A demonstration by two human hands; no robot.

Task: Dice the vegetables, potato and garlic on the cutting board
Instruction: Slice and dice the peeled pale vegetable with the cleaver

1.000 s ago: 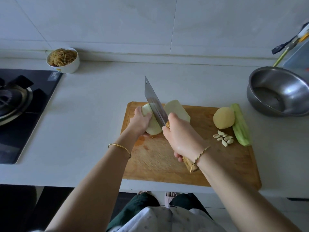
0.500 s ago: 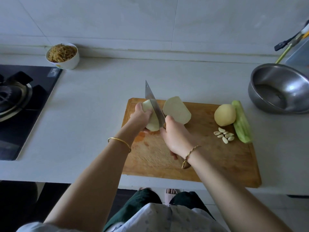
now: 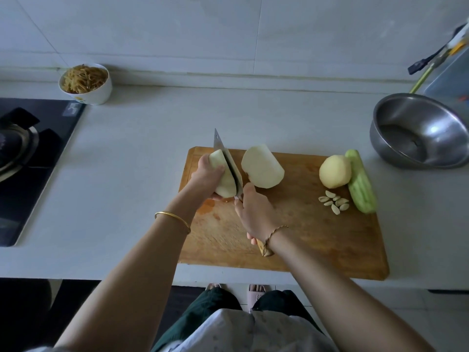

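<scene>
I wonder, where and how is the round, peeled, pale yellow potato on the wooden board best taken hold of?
Probably from above and its left: the round pale yellow potato touches the peeled green cucumber on its right, with pale garlic cloves just in front. Cup a hand over its domed top, thumb on the free left side.

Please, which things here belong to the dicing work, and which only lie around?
For the job:
cutting board
cleaver in right hand
held pale half in left hand
loose pale half
potato
garlic cloves
green vegetable

Lying about:
steel bowl
white bowl of shreds
stove
</scene>
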